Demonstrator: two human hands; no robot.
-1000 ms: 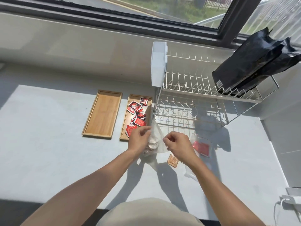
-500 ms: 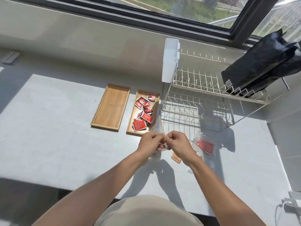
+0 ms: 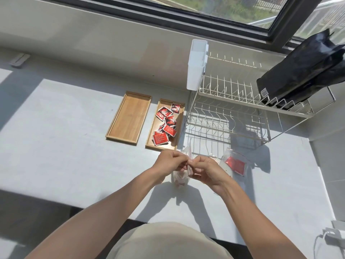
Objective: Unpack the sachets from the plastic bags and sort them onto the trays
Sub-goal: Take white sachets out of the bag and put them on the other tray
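Both hands pinch the top edge of a clear plastic bag (image 3: pixel 180 177) that hangs between them above the counter; pale sachets show inside it. My left hand (image 3: pixel 170 161) grips the bag's left lip and my right hand (image 3: pixel 206 170) grips the right lip, fingertips nearly touching. Just beyond the hands, the right wooden tray (image 3: pixel 179 126) holds several red sachets (image 3: pixel 165 126). The left wooden tray (image 3: pixel 128 117) beside it has nothing on it. A second clear bag (image 3: pixel 235 161) with a red sachet inside lies flat on the counter right of my right hand.
A white two-tier wire dish rack (image 3: pixel 231 113) stands right of the trays, with a white plastic caddy (image 3: pixel 197 65) on its left end and a black foil bag (image 3: pixel 302 71) on its upper tier. A white charger with cable (image 3: pixel 333 235) lies at the counter's near right corner.
My hands came together from apart and now pinch the bag's top edge. The bag hangs lower under the hands. The camera view shifted a little.
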